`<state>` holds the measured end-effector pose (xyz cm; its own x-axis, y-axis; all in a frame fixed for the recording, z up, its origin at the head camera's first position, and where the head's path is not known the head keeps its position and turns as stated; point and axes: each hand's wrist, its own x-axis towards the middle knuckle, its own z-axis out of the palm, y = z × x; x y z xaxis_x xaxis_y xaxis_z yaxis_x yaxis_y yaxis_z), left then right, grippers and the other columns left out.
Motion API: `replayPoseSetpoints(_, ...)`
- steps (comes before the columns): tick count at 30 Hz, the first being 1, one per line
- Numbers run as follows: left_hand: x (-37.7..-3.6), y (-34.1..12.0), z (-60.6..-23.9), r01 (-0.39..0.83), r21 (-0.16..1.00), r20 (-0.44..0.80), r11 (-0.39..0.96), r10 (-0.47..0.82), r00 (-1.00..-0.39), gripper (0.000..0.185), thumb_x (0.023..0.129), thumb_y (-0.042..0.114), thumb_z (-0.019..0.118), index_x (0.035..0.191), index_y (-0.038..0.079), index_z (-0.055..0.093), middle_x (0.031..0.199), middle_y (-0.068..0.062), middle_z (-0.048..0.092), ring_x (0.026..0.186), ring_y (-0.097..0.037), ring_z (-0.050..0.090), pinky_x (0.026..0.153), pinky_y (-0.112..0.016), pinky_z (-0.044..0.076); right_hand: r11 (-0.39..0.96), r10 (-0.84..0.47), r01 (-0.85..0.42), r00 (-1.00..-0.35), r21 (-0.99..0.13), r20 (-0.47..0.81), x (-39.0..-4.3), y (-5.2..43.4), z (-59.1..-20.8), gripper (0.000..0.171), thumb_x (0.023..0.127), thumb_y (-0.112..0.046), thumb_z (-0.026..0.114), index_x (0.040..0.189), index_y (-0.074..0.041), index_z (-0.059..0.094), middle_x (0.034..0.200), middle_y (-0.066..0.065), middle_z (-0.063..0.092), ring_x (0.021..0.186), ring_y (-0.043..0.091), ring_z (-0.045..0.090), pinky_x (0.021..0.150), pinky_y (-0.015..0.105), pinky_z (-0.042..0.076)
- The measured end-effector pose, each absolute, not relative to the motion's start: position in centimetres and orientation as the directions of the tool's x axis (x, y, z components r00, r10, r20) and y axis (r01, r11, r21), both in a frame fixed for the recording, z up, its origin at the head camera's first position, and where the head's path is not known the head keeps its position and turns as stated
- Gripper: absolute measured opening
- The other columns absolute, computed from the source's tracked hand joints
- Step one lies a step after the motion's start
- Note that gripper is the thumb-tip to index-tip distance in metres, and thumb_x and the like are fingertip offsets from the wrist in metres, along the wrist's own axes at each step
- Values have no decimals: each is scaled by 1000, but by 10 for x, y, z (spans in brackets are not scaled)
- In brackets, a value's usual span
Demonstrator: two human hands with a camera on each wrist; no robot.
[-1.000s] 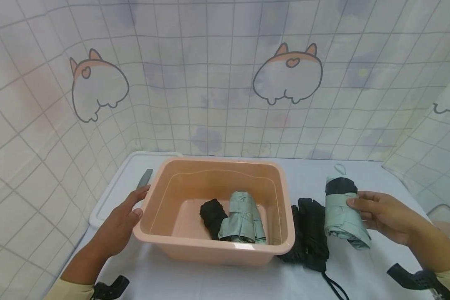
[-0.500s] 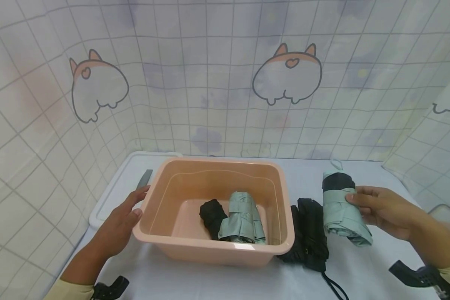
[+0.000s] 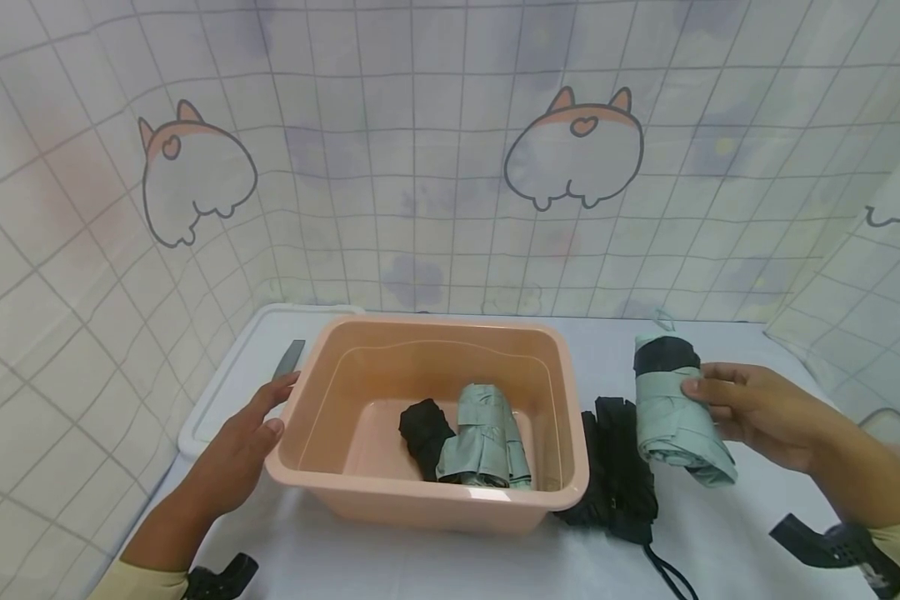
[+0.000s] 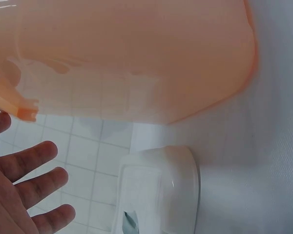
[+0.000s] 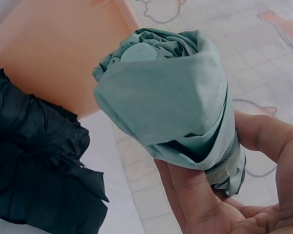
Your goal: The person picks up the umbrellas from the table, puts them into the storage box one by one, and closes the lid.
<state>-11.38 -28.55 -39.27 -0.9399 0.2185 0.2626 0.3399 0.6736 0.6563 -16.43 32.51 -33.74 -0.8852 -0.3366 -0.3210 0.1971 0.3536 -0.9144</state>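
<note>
My right hand [image 3: 772, 417] grips a folded mint-green umbrella [image 3: 671, 412] with a black band, held to the right of the peach plastic basin [image 3: 450, 483]. In the right wrist view the umbrella's round handle end [image 5: 140, 52] faces the camera, with thumb and fingers round its side. My left hand [image 3: 236, 442] is at the basin's left rim. Its fingers [image 4: 36, 183] are spread and loosely straight in the left wrist view. Inside the basin lie a mint-green folded umbrella [image 3: 482, 433], partly covering another greenish fold, and a black folded one [image 3: 425, 437].
Black folded umbrellas [image 3: 626, 475] lie on the white table against the basin's right side, a wrist cord trailing forward. Behind my left hand is a white tray-like piece [image 3: 228, 396] with a grey blade-shaped thing [image 3: 290, 358]. A tile-patterned curtain [image 3: 435, 167] hangs behind.
My right hand has moved the mint-green umbrella slightly up and left, toward the basin. The left hand and the basin stay practically where they were.
</note>
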Motion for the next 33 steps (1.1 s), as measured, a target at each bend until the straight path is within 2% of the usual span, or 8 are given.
replayPoseSetpoints(10, -113, -285, -392, 345, 658, 268, 670, 220, -938, 52, 109, 40, 30, 161, 34, 29, 150, -18, 50, 124, -47, 57, 89, -73, 46, 362, -352, 177, -883, -915, -310, -163, 315, -334, 86, 108, -26, 52, 155, 15, -7, 154, 39, 22, 121, 26, 57, 93, 32, 54)
replayPoseSetpoints(21, -114, -286, -392, 346, 655, 265, 672, 225, -938, 52, 109, 40, 30, 161, 34, 28, 150, -19, 50, 123, -47, 58, 89, -72, 47, 344, -366, 164, -883, -924, -293, -163, 307, -330, 83, 108, -24, 53, 156, 14, -2, 153, 36, 27, 119, 25, 59, 93, 32, 54)
replayPoseSetpoints(33, -113, -285, -391, 346, 657, 262, 670, 227, -938, 53, 110, 40, 30, 162, 34, 28, 151, -19, 49, 122, -46, 59, 90, -72, 46, 317, -382, 163, -880, -934, -282, -164, 295, -324, 86, 107, -24, 55, 156, 14, -5, 155, 37, 24, 122, 27, 58, 93, 33, 54)
